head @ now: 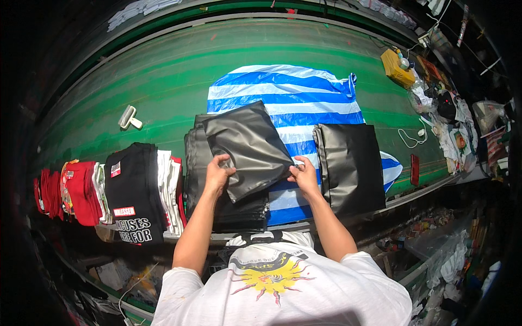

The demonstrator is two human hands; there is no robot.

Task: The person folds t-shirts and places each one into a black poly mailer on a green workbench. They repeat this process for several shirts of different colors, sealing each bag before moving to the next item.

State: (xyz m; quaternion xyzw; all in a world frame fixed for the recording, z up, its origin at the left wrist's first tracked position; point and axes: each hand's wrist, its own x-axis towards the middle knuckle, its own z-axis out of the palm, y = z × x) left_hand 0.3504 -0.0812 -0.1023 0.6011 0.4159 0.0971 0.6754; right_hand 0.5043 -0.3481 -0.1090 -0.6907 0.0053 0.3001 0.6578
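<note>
A black plastic bag (248,146) lies tilted between my hands, above a stack of black plastic bags (195,163). My left hand (220,171) grips its lower left side, with thumb and fingers on the film. At its right corner, my right hand (301,173) pinches the edge between thumb and fingers. A blue and white striped plastic sheet (293,108) is spread beneath. To the right of my right hand, another pile of black plastic bags (352,163) rests partly on the sheet.
Folded black T-shirts (132,175), red shirts (83,191) and white shirts line the green table (171,77) at left. A white-handled roller (129,118) lies behind them. At right are a red phone-like object (414,170), a white cable (412,140), a yellow box (396,69) and heaped cloth.
</note>
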